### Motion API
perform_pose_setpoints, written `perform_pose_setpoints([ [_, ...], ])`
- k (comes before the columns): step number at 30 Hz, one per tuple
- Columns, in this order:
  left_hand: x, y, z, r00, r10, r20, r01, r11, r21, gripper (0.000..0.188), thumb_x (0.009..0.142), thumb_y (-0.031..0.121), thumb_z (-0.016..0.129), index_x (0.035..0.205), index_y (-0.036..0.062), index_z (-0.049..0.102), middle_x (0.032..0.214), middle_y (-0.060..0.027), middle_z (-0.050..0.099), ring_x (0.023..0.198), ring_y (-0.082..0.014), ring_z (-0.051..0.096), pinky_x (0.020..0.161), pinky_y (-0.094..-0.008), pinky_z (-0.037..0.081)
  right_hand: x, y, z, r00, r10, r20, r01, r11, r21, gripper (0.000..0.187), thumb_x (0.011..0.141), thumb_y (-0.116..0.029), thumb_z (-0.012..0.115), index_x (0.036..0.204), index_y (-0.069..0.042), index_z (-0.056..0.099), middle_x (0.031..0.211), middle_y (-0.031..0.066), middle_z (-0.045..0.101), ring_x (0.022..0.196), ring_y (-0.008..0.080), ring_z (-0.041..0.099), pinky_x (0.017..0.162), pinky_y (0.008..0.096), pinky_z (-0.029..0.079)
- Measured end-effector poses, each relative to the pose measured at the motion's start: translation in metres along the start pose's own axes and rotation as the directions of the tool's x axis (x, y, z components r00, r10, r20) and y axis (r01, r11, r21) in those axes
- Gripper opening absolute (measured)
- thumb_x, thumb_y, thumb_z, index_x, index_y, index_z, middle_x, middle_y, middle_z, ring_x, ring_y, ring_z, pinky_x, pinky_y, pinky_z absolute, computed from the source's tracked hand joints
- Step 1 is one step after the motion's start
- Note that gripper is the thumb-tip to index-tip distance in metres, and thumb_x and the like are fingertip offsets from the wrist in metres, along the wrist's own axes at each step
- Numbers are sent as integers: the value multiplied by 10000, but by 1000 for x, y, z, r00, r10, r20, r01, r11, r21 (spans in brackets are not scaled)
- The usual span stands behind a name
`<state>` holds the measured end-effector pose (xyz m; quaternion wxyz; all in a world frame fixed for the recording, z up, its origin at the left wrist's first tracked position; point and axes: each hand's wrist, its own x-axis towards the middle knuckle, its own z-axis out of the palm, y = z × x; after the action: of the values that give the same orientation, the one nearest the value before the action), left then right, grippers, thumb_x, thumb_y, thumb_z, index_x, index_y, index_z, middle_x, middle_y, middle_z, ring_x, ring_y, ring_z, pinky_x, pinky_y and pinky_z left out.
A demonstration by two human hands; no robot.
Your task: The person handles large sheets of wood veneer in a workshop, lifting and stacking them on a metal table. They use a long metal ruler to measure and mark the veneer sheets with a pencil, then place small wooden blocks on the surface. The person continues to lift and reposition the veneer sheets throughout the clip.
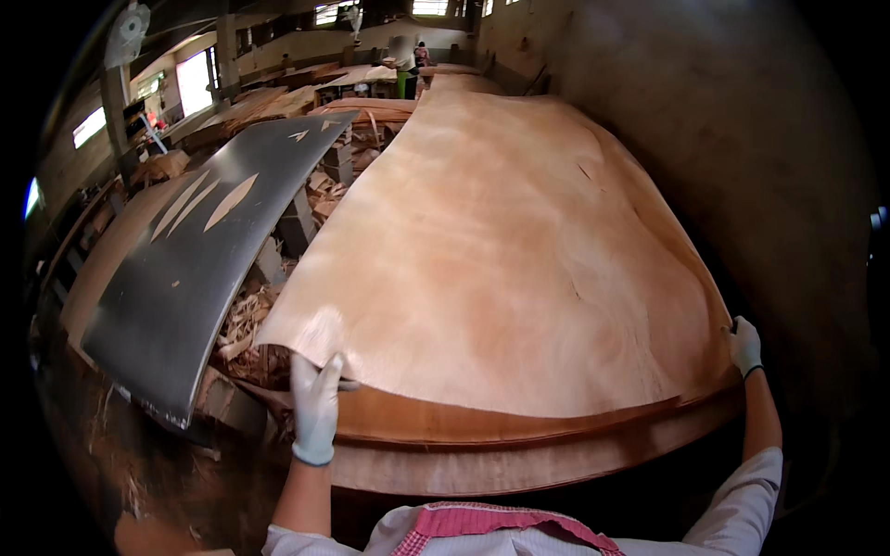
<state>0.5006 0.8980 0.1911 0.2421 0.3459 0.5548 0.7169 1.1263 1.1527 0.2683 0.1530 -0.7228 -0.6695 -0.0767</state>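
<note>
A dim wall (732, 130) stands right of a stack (445, 468) topped by a wide wood sheet (491, 250), a dark desk (171, 306) with slivers (230, 202) lies left, and the left hand (316, 405) grasps the sheet's near-left corner, the right hand (745, 346) its near-right edge.

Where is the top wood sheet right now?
In the head view, the top wood sheet lies centre to right over the stack, right of the dark panel, its near edge in the left hand and its right edge at the right hand.
</note>
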Motion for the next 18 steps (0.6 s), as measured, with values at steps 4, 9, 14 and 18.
perform_pose_setpoints([
  [4,-29,-18,50,999,-34,-35,33,999,-38,356,919,77,527,1218,-47,381,972,-82,518,724,-113,578,582,-236,539,33,42,13,999,24,38,-18,991,-132,268,890,-211,608,1022,17,564,955,215,639,926,385,599,771,433,484],
  [9,-52,-53,72,988,-136,-74,138,990,25,277,918,105,553,1074,-65,401,930,-104,496,617,-125,582,554,-240,537,50,86,39,998,22,65,-11,985,-175,226,892,-168,604,1023,10,555,983,215,647,936,361,621,797,436,500],
  [14,-70,-51,89,992,-90,-85,94,994,50,239,930,161,556,1082,24,434,977,-50,529,813,-105,568,596,-228,528,56,109,59,981,101,163,-50,956,-290,207,905,-159,583,1022,0,520,1002,209,644,938,352,626,790,446,505],
  [18,-74,-75,65,935,-129,-329,97,989,-114,149,932,184,556,975,45,527,900,-37,577,773,-104,580,587,-222,523,56,132,91,984,86,157,-45,968,-245,240,923,-153,549,1105,-1,509,1071,218,628,977,371,610,835,444,499],
])
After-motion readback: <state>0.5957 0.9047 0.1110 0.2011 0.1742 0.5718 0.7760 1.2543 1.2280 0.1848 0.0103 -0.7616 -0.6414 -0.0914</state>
